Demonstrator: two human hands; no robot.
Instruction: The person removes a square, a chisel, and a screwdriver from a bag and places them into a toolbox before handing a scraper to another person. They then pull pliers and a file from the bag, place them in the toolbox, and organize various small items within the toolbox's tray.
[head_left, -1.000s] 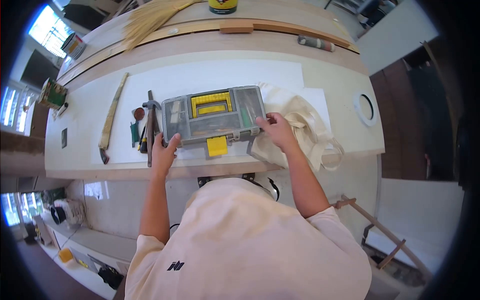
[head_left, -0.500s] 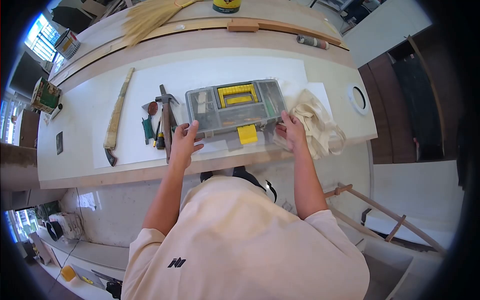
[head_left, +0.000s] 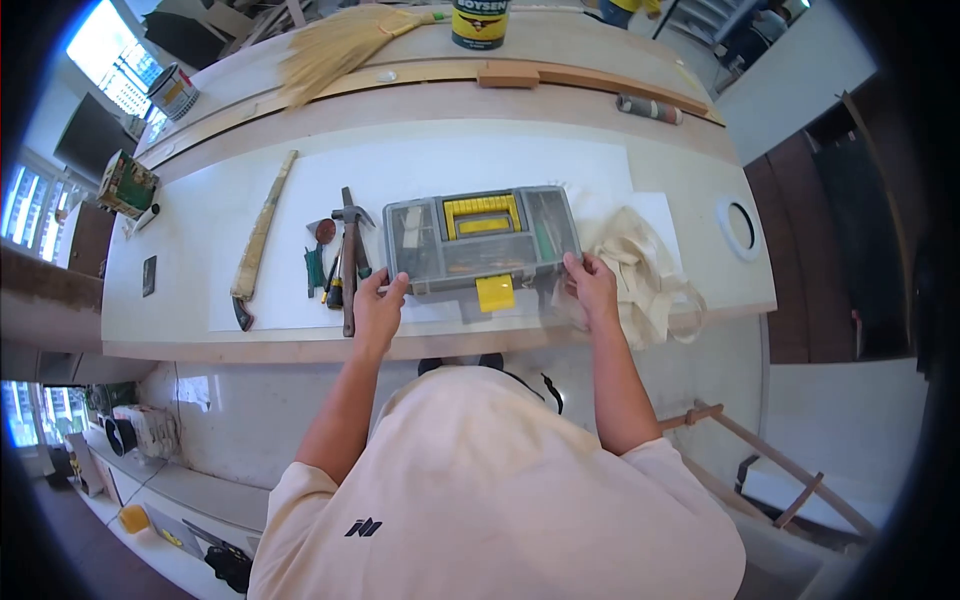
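Note:
A grey toolbox [head_left: 480, 250] with a clear lid, a yellow handle and a yellow latch lies on the white sheet. My left hand [head_left: 380, 308] grips its near left corner, and my right hand [head_left: 592, 288] grips the near right corner, thumbs on top. Left of the box are a hammer [head_left: 350, 265], a green-wrapped item [head_left: 315, 268] and a screwdriver [head_left: 334, 292]. Farther left lies a long tool wrapped in pale material [head_left: 260, 230] with a dark handle. A crumpled cream cloth bag [head_left: 635, 275] is beside my right hand.
Along the back are a straw broom [head_left: 335, 50], a yellow-labelled can [head_left: 480, 24], wood strips [head_left: 620, 88] and a roll [head_left: 650, 109]. Cans [head_left: 172, 92] stand at the left. A white ring [head_left: 738, 228] is at the right; a wooden frame [head_left: 790, 465] stands below.
The camera view has shifted, so the table appears lower and farther right. My left fingers have closed in on the toolbox's corner; the right hand stays at its corner.

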